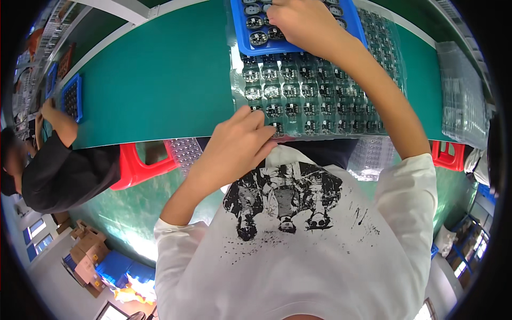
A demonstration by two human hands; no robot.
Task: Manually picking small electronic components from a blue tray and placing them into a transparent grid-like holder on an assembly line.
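1. L hand (237, 140): at near L corner of clear tray; fingers bent, thumb set apart below index, index tip beside a board. Can't tell if it pinches one.
2. R hand (293, 21): over blue tray, fingers curled down among oval pcs; tips partly hidden, grip can't tell.
3. Blue rect. moulded-plastic tray (250, 52), smooth raised rim, rounded corners; sits atop far part of clear tray. Contents: dark-and-silver oval pcs (258, 38), laid flat in rows.
4. Clear, glossy thin-plastic pocketed tray (238, 90), under blue tray, at table's near edge. Contents: small dark circuit boards w/ silvery parts (308, 91), approx. one per pocket, in rows.
5. Green smooth-topped table (154, 85), matte.
6. Stack of clear ribbed plastic trays (463, 96), R end of table.
7. Red moulded-plastic stool (129, 168), L, by co-worker in black top (64, 170).
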